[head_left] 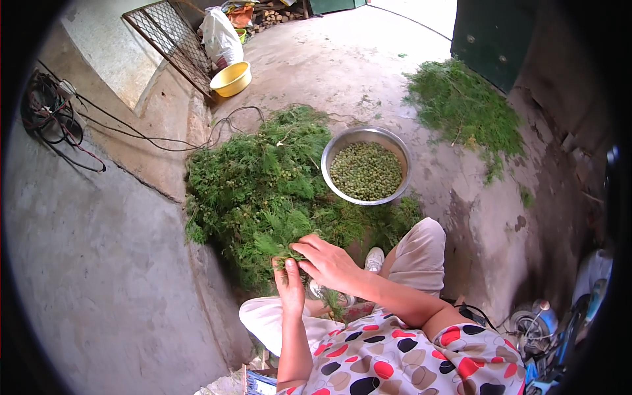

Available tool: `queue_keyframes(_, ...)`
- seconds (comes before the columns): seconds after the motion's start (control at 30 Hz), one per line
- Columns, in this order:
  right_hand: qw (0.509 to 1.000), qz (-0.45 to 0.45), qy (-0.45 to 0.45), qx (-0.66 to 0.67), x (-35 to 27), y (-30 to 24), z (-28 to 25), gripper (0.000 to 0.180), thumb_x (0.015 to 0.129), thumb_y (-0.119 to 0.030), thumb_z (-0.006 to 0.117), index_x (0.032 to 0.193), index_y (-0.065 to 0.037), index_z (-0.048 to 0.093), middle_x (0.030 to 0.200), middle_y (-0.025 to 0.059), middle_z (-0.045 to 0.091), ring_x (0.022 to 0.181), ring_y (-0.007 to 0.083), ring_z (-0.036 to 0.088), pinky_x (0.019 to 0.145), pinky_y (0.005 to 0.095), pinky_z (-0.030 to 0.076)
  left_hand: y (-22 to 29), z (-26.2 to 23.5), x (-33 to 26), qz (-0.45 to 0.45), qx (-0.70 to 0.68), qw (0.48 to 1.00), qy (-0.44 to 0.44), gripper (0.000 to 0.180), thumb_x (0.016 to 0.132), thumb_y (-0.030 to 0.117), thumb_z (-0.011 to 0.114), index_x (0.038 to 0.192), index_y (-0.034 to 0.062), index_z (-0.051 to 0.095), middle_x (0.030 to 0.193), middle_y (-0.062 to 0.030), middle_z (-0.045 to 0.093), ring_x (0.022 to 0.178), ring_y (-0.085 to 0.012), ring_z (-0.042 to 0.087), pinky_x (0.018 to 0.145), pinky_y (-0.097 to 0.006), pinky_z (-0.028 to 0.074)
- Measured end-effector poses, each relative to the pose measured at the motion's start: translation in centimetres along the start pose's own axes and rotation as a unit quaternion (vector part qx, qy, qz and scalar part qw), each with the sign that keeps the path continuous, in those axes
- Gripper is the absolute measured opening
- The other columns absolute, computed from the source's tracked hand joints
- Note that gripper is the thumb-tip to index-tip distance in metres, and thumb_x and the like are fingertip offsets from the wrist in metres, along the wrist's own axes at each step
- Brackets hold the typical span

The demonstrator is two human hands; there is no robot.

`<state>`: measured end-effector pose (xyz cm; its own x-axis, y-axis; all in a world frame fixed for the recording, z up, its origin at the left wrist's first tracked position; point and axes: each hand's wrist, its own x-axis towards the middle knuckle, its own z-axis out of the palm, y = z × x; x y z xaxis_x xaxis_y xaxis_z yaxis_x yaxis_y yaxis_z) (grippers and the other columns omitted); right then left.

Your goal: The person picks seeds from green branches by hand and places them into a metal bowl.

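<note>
My left hand [288, 284], thumb upward, is closed on a feathery green sprig [282, 245] in front of my knees. From the right, my right hand [329, 263] reaches across to the same sprig, its fingers bent against the stem; what lies under the fingertips is hidden. Just beyond my hands spreads a big heap of cut green branches [253, 171] with small round green fruits among the leaves. A metal basin [326, 172] stands at the heap's right side. Many small round green fruits [366, 170] fill its bottom.
A second pile of greenery [464, 105] lies at the far right by a dark green door [490, 39]. Along the left wall are a yellow basin [232, 80], a white sack [220, 36], a mesh frame [168, 43] and a black cable [141, 135]. Clutter stands at the lower right.
</note>
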<state>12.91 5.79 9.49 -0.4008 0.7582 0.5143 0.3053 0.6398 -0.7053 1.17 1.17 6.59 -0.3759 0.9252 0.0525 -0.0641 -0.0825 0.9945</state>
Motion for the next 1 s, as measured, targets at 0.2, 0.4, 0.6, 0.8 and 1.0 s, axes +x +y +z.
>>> queue_keyframes(0.2, 0.996, 0.042, -0.056, 0.047, -0.6, 1.1, -0.9, 0.026, 0.074, -0.007, 0.063, 0.098, -0.005, 0.053, 0.097, 0.0093, 0.053, 0.075, 0.0248, 0.06, 0.062, 0.0309, 0.05, -1.0, -0.8, -0.7, -0.054, 0.06, 0.995, -0.058, 0.039, 0.089, 0.028, 0.054, 0.114, -0.0009, 0.047, 0.104, -0.008, 0.055, 0.094, -0.0143, 0.049, 0.083, -0.027, 0.041)
queue_keyframes(0.4, 0.986, 0.069, -0.1, 0.113, -1.3, 2.3, -1.8, 0.025, 0.074, -0.012, 0.068, 0.091, -0.004, 0.052, 0.087, 0.0074, 0.052, 0.067, 0.0187, 0.056, 0.057, 0.0286, 0.046, -1.1, -1.0, -0.6, -0.063, 0.075, 0.99, -0.099, 0.027, 0.093, 0.027, 0.048, 0.096, 0.0012, 0.055, 0.087, -0.0009, 0.056, 0.081, -0.0083, 0.046, 0.073, -0.023, 0.04)
queue_keyframes(0.6, 0.979, 0.093, -0.089, 0.157, -1.3, 2.7, -2.6, 0.022, 0.074, -0.015, 0.071, 0.084, -0.003, 0.055, 0.078, 0.005, 0.052, 0.06, 0.0139, 0.051, 0.054, 0.0267, 0.041, -2.9, -1.3, -0.5, -0.131, 0.024, 0.989, -0.069, 0.027, 0.093, 0.028, 0.045, 0.088, 0.0029, 0.054, 0.077, 0.0036, 0.05, 0.074, -0.0055, 0.042, 0.066, -0.022, 0.038)
queue_keyframes(0.8, 0.979, 0.103, -0.057, 0.165, -1.5, 2.9, -2.7, 0.02, 0.075, -0.013, 0.069, 0.085, -0.002, 0.055, 0.077, 0.006, 0.052, 0.062, 0.0141, 0.053, 0.055, 0.0265, 0.042, -2.6, -1.5, -1.1, -0.083, 0.056, 0.974, -0.201, 0.018, 0.083, 0.013, 0.061, 0.096, 0.0015, 0.057, 0.084, 0.0015, 0.057, 0.075, -0.0066, 0.05, 0.066, -0.024, 0.042)
queue_keyframes(1.0, 0.98, 0.097, -0.081, 0.156, -1.9, 2.2, -2.1, 0.019, 0.077, -0.011, 0.065, 0.089, -0.001, 0.053, 0.081, 0.0088, 0.052, 0.065, 0.0186, 0.056, 0.059, 0.0289, 0.044, -3.3, -1.4, -0.9, -0.018, 0.125, 0.986, -0.107, 0.027, 0.08, 0.013, 0.066, 0.103, -0.0006, 0.059, 0.092, -0.0066, 0.064, 0.08, -0.0119, 0.058, 0.071, -0.027, 0.047)
